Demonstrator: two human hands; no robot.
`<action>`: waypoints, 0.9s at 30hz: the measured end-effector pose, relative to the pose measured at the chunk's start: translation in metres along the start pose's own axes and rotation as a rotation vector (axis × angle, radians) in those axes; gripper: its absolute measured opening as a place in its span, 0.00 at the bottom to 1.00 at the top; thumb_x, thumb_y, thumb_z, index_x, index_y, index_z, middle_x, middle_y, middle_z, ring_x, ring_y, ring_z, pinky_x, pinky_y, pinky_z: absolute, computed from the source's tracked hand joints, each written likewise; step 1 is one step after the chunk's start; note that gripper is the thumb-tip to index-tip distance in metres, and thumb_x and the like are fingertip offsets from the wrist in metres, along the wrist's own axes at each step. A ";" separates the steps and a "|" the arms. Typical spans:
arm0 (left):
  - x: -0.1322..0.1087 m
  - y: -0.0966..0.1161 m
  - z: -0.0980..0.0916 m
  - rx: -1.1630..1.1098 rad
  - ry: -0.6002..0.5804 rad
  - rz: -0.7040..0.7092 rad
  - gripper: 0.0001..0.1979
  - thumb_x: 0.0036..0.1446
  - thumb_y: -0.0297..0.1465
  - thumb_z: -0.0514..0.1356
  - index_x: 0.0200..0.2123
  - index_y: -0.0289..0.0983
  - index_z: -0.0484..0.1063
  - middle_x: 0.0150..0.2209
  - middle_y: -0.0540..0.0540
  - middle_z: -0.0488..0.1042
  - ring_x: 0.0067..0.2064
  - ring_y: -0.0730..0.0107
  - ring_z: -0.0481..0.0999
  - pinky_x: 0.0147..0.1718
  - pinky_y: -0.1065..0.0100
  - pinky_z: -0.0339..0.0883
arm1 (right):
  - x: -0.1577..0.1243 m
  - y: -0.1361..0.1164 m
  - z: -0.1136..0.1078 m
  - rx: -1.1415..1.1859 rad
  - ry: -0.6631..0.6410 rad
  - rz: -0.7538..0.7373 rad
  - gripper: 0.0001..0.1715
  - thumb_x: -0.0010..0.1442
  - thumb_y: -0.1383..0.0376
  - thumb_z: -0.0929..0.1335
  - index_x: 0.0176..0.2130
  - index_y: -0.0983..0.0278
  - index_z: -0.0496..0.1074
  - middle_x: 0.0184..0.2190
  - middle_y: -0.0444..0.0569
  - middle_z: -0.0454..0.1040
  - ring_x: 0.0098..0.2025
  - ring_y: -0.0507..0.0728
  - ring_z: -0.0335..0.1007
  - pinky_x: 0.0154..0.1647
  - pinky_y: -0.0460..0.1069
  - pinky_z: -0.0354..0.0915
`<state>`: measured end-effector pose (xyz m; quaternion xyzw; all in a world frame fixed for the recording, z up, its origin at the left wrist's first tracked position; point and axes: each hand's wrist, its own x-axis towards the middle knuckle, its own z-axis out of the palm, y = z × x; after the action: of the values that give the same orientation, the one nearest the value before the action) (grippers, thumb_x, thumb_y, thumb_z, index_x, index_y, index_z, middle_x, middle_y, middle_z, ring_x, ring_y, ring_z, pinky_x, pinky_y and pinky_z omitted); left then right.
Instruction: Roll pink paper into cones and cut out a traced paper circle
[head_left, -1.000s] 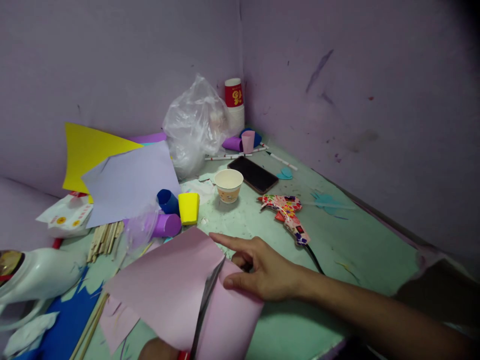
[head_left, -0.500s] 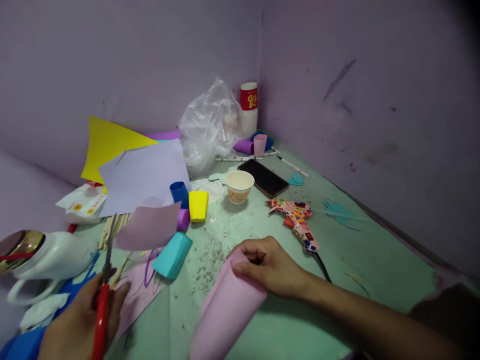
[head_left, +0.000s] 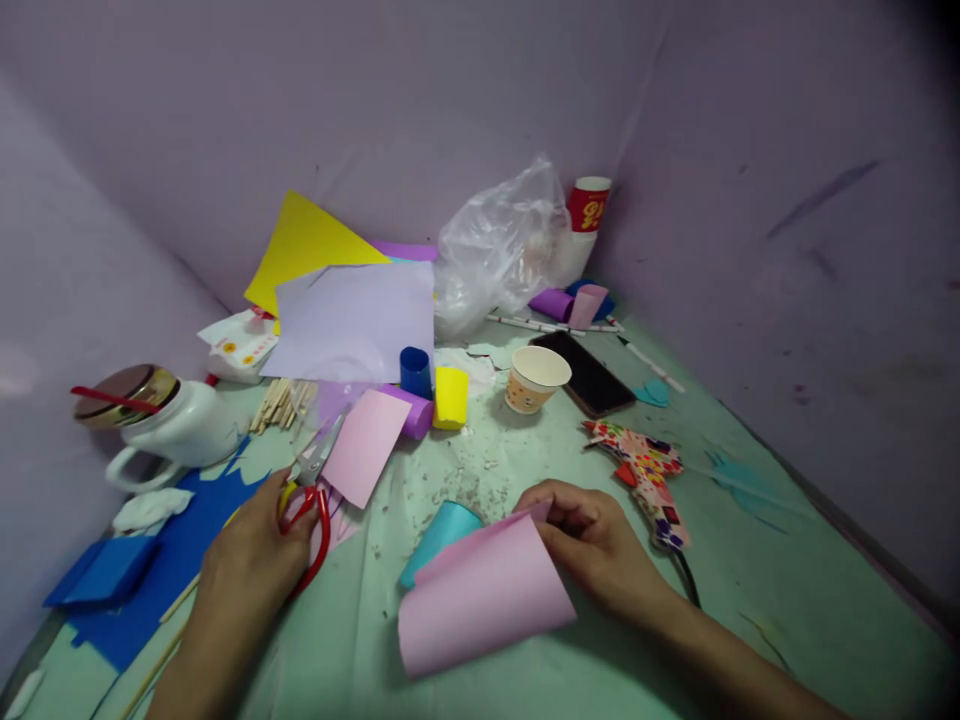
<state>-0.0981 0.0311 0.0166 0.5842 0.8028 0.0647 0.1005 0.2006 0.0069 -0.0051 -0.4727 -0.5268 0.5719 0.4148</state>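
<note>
My left hand (head_left: 259,545) is closed around the red handles of a pair of scissors (head_left: 324,515). The blades point away over the table and lie close to a small pink paper piece (head_left: 367,445). In my right hand (head_left: 592,545), thumb and fingers pinch the edge of a curled pink paper sheet (head_left: 480,610). A turquoise paper tube (head_left: 442,540) sits just behind that sheet, partly covered by it. Beyond stand a yellow paper tube (head_left: 451,398) and a blue one (head_left: 415,372), with a purple tube (head_left: 411,412) lying beside them.
A paper cup (head_left: 537,380) stands near a phone (head_left: 589,375). To the right lies a patterned glue gun (head_left: 641,470) with its cord. Colored sheets (head_left: 360,320) and a plastic bag (head_left: 499,250) are against the wall. At left are a white mug (head_left: 184,430) and wooden sticks (head_left: 281,403).
The view has swung left. My left hand has brought the scissors down toward the tabletop, and the pink piece beside them has turned. The curled pink sheet is held more level.
</note>
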 end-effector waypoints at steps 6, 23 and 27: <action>-0.028 -0.001 -0.001 -0.173 0.387 0.177 0.11 0.58 0.37 0.53 0.35 0.37 0.71 0.33 0.45 0.75 0.35 0.65 0.74 0.35 0.69 0.63 | -0.008 -0.004 -0.008 -0.157 -0.156 -0.126 0.06 0.54 0.69 0.67 0.29 0.65 0.74 0.24 0.48 0.77 0.27 0.53 0.71 0.26 0.46 0.63; -0.036 0.025 0.002 0.195 0.223 0.222 0.17 0.58 0.34 0.49 0.49 0.36 0.64 0.46 0.37 0.71 0.49 0.49 0.69 0.41 0.53 0.67 | -0.012 -0.006 -0.019 -0.364 -0.158 -0.245 0.06 0.53 0.64 0.69 0.26 0.61 0.76 0.22 0.45 0.77 0.25 0.53 0.73 0.24 0.43 0.65; -0.010 0.004 -0.005 0.239 0.032 0.003 0.19 0.49 0.27 0.51 0.45 0.35 0.68 0.40 0.34 0.75 0.41 0.41 0.74 0.33 0.50 0.67 | -0.012 -0.009 -0.017 -0.380 -0.113 -0.247 0.07 0.52 0.63 0.69 0.25 0.60 0.77 0.21 0.46 0.76 0.23 0.53 0.73 0.21 0.43 0.65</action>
<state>-0.0922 0.0228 0.0231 0.5919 0.8055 -0.0220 0.0174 0.2198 -0.0006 0.0048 -0.4413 -0.7014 0.4328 0.3549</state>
